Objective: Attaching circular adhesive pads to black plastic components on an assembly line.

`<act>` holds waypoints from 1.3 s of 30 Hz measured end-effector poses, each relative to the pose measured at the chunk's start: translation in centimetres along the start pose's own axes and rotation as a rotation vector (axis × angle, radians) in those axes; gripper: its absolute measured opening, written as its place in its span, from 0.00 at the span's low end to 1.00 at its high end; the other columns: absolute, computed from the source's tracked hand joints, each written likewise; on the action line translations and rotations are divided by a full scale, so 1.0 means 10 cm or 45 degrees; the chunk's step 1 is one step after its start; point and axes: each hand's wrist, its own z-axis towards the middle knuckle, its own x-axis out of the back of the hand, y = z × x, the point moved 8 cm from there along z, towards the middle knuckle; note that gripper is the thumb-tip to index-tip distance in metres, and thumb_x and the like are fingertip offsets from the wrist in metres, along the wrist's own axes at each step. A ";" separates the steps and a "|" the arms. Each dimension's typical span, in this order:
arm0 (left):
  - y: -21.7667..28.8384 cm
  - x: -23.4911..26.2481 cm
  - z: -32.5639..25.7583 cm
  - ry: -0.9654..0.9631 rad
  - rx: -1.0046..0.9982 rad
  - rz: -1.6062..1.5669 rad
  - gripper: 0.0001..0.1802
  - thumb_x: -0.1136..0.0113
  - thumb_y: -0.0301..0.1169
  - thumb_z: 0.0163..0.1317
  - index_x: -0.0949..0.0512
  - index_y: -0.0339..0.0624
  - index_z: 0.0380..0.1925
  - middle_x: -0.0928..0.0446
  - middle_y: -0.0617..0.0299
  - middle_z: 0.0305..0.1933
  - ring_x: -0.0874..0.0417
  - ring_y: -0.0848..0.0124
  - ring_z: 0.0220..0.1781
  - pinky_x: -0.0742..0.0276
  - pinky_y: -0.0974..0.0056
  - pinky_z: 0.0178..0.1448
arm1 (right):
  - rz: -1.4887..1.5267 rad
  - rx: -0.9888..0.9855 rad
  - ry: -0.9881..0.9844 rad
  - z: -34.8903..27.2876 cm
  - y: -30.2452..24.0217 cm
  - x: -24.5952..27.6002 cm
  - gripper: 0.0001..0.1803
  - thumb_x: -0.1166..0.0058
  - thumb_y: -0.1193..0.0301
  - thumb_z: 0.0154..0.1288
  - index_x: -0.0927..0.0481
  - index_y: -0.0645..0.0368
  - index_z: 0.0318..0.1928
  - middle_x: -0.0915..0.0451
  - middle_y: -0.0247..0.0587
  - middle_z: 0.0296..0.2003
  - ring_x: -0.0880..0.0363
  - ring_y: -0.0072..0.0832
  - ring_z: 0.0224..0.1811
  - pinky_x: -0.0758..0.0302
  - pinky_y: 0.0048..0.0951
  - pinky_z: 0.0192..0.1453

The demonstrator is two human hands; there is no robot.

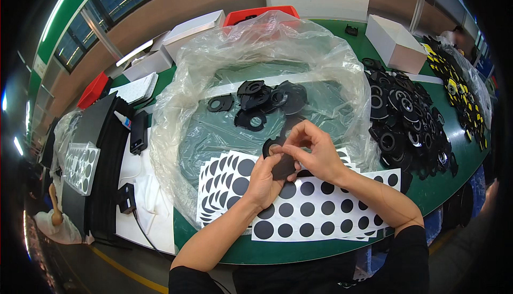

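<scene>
Holding a flat black part [281, 167] between them, both hands meet over the middle of the green counter [454, 174] in the head view. The left hand [265, 179] comes up from below with its fingers closed around the part's lower edge, the palm under it. The right hand [315, 152] reaches in from the right, its fingertips [288, 143] pinched together on the part's upper end, touching the left hand's fingers. The part sits just above the sheets [320, 208] of white backing paper with rows of black round stickers, which lie fanned out on the counter under both wrists.

Behind the hands a clear plastic bag [267, 59] is spread open, and a small pile of black rings [267, 102] lies on it, well apart from the held part. To the right a larger heap of black parts [406, 123] covers the counter, with yellow-and-black pieces [457, 96] beyond it. A white box [395, 43] stands at the far right. To the left lie a stack of black sheets [101, 150], a white tray [81, 167] with round holes, and a small black device [126, 198] with a cable.
</scene>
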 end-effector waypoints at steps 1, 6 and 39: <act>0.01 -0.02 0.00 -0.014 -0.001 0.010 0.08 0.60 0.30 0.68 0.33 0.44 0.44 0.26 0.57 0.41 0.23 0.67 0.40 0.30 0.65 0.38 | 0.000 0.001 0.000 0.00 0.00 0.01 0.09 0.41 0.78 0.59 0.29 0.62 0.35 0.24 0.35 0.30 0.25 0.19 0.26 0.26 0.21 0.29; -0.01 0.05 -0.01 0.014 -0.034 0.001 0.08 0.59 0.30 0.68 0.33 0.44 0.45 0.26 0.58 0.41 0.24 0.68 0.41 0.30 0.65 0.38 | -1.108 1.077 -0.025 -0.21 -0.45 -0.20 0.11 0.41 0.77 0.52 0.24 0.62 0.38 0.21 0.37 0.33 0.24 0.37 0.39 0.25 0.32 0.43; -0.08 -0.17 -0.07 -0.126 0.105 0.515 0.26 0.36 0.22 0.56 0.36 0.37 0.53 0.29 0.58 0.52 0.26 0.72 0.53 0.28 0.66 0.57 | -0.825 -0.032 -0.234 0.03 -0.27 0.20 0.12 0.37 0.69 0.52 0.22 0.65 0.29 0.20 0.44 0.25 0.21 0.40 0.30 0.26 0.37 0.33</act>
